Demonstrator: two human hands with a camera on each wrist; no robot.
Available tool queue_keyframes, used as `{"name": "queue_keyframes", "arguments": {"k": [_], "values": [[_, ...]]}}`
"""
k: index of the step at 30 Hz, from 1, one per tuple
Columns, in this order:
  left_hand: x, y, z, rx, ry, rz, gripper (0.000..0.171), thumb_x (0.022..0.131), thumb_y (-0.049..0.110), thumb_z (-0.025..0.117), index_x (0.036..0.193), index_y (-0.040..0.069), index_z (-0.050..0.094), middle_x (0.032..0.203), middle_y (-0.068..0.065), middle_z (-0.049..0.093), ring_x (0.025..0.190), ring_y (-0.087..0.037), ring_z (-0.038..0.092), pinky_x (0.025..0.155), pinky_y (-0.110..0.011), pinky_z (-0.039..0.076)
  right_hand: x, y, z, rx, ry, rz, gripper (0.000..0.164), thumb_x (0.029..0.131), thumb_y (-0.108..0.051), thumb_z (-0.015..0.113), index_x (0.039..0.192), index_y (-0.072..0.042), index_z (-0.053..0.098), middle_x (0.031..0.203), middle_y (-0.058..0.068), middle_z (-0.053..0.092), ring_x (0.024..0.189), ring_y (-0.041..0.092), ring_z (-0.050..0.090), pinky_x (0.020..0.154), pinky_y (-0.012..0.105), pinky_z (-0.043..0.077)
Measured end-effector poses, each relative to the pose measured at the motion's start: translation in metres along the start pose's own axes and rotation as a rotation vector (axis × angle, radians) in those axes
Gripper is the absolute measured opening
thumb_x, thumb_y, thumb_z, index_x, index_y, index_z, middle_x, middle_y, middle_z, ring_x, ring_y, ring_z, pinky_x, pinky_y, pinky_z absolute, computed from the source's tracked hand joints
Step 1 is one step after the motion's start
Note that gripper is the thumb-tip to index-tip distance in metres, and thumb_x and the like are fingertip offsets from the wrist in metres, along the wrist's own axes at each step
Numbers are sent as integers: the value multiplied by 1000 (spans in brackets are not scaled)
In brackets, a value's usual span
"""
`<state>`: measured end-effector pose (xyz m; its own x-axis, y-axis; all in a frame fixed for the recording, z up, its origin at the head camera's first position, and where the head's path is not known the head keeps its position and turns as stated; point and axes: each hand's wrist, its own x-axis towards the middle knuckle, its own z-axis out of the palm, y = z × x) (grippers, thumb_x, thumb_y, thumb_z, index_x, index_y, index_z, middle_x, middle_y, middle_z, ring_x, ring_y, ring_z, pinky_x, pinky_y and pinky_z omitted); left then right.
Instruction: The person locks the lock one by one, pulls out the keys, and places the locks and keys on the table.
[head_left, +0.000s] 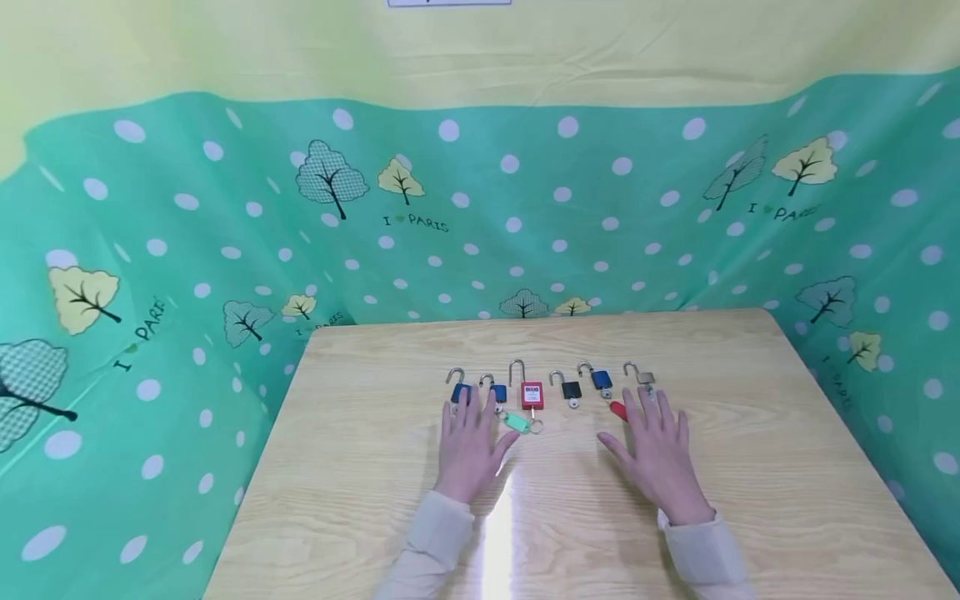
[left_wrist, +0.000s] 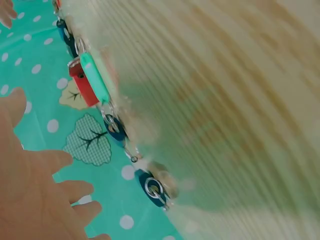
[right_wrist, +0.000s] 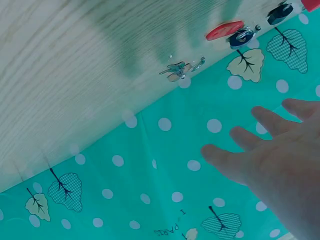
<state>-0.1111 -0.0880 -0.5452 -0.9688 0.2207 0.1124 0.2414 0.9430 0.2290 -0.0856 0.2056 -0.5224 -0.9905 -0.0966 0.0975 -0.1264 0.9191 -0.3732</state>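
Observation:
A row of open padlocks lies across the table, keys in several of them. My left hand (head_left: 468, 454) is spread just in front of two blue padlocks (head_left: 498, 392), its fingertips overlapping them in the head view. To its right are a red padlock (head_left: 532, 393) with a tall shackle and a green key tag (head_left: 516, 422). A black padlock (head_left: 572, 390) sits mid-row, then another blue padlock (head_left: 602, 380). My right hand (head_left: 660, 458), fingers spread, is close to a red tag (head_left: 618, 410) and a small silvery padlock (head_left: 645, 378). Neither hand holds anything.
The wooden table (head_left: 360, 467) has a bright light reflection in front of my left hand. A green dotted cloth (head_left: 480, 233) printed with trees hangs behind the table and along its sides.

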Motion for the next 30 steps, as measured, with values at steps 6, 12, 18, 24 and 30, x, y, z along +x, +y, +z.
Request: {"name": "queue_keyframes", "arguments": {"k": [6, 12, 18, 24, 30], "values": [[12, 13, 3, -75, -34, 48, 75, 100, 57, 45, 156, 10, 30, 162, -19, 24, 150, -39, 21, 120, -58, 17, -6, 11, -4, 38, 12, 15, 84, 99, -56, 50, 158, -6, 17, 161, 27, 17, 147, 51, 10, 113, 72, 10], [27, 30, 5, -101, -136, 92, 73, 102, 56, 41, 156, 8, 29, 161, -18, 28, 148, -36, 26, 121, -56, 20, -9, 22, -9, 90, 94, 46, 79, 97, -44, 61, 153, 2, 29, 152, 30, 34, 138, 50, 33, 108, 67, 32], [38, 48, 10, -54, -176, 149, 70, 103, 53, 42, 154, 6, 31, 159, -18, 32, 147, -34, 31, 120, -53, 25, -10, 30, -11, 112, 93, 65, 61, 97, -29, 65, 141, 9, 45, 140, 33, 47, 129, 50, 45, 102, 65, 41], [48, 66, 15, -51, -174, 190, 67, 103, 52, 42, 154, 8, 34, 158, -17, 34, 147, -32, 31, 119, -50, 27, -6, 39, -11, 106, 70, 54, 40, 95, -14, 66, 125, 11, 58, 127, 34, 58, 119, 50, 54, 97, 62, 46], [61, 87, 19, -7, -190, 249, 68, 104, 52, 41, 154, 8, 32, 160, -15, 32, 147, -31, 31, 121, -47, 25, 3, 44, -16, 164, 17, 107, 37, 98, -15, 62, 126, 8, 59, 123, 30, 62, 111, 46, 61, 93, 60, 50]]}}
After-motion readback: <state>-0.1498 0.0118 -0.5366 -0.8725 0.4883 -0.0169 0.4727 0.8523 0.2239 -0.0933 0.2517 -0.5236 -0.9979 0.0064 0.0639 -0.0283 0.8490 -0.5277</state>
